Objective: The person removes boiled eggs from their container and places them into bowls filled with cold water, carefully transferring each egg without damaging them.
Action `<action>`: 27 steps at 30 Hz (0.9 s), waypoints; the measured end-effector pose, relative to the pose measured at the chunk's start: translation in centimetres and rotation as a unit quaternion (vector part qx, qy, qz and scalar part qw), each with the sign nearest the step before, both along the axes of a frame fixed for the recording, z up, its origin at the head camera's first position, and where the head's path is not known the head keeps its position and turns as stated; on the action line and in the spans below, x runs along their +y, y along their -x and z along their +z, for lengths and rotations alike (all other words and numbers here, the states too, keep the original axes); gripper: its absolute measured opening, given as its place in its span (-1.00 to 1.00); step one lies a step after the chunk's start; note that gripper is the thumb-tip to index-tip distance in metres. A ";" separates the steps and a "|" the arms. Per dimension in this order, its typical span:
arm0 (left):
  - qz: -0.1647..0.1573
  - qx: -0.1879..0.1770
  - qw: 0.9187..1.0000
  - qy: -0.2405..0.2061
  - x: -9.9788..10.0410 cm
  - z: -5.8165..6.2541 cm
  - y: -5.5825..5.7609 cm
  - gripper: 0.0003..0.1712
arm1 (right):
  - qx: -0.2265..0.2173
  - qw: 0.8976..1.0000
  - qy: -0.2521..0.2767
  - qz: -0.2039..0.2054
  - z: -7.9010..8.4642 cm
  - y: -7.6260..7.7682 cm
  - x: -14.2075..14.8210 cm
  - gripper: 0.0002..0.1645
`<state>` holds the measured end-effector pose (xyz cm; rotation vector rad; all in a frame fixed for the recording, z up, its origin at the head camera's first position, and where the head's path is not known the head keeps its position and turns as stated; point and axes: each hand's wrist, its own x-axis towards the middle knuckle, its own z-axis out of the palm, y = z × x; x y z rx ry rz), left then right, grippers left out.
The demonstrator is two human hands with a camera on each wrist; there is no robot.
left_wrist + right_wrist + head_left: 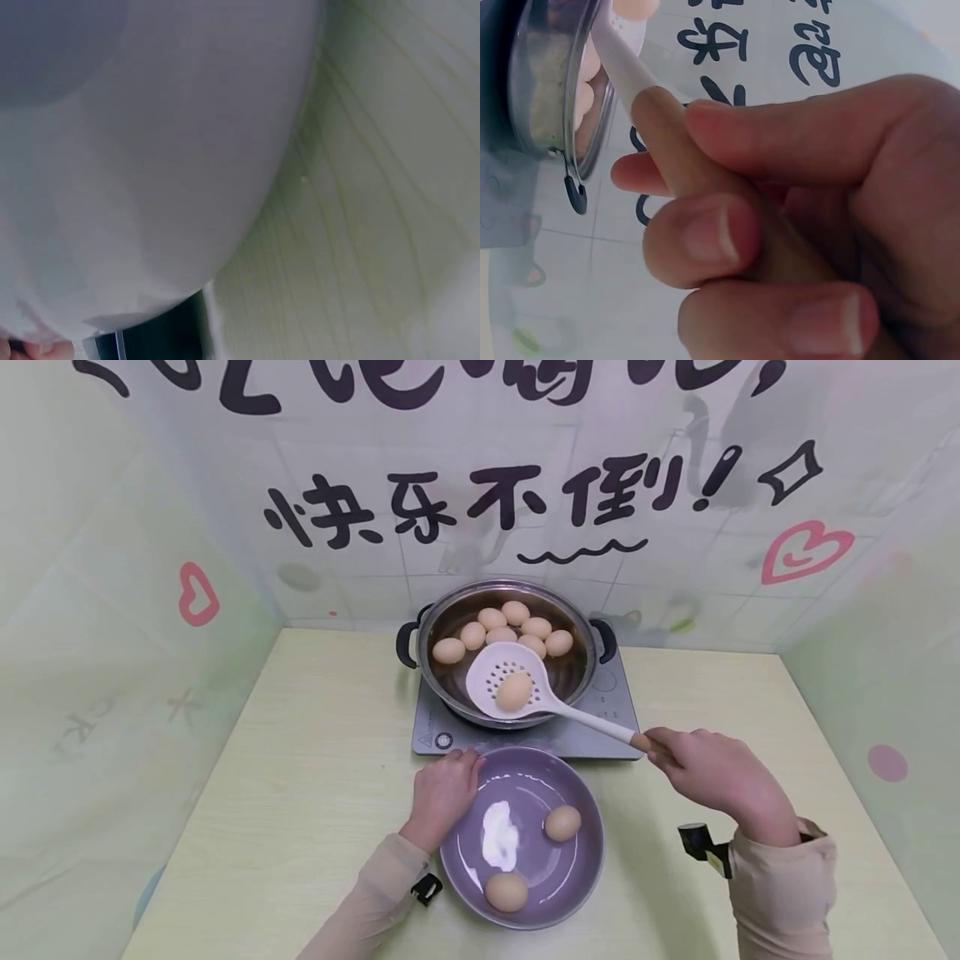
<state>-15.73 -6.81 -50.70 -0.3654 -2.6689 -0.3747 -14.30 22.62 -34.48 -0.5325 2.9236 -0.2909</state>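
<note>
The right hand [711,774] grips the skimmer [552,700] by its wooden handle [676,146], one egg [514,692] resting on it over the pot [581,653], the left hand [444,793] holds the purple bowl's [528,797] rim, and the egg, judged light, slippery and brittle-shelled, warrants a gentle hold round its middle.

1. The right hand [832,202] grips the wooden handle [679,146] of a white skimmer [626,71], its thumb along one side and its other fingers curled around.
2. At the skimmer's holed head, an egg [636,7] is cut off by the upper edge.
3. Upper left, more eggs [585,99] show past the rim of a shiny metal pot [544,82] with a black side handle [575,195].
4. Behind stands a pale wall [570,300] bearing black characters [816,52].
</note>
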 end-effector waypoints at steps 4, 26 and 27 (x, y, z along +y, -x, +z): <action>-0.001 0.002 1.000 -0.002 0.0 0.0 0.0 -0.79 | 0.003 1.000 -0.007 -0.013 0.5 -1.0 0.8 -0.88; -0.002 -0.006 1.000 -0.008 0.1 0.0 0.2 -0.78 | 0.007 0.997 -0.005 -0.070 -0.8 -9.1 4.5 -0.82; -0.001 -0.005 1.000 -0.007 0.2 0.0 0.2 -0.78 | 0.005 0.997 -0.005 -0.071 -1.0 -9.4 4.6 -0.79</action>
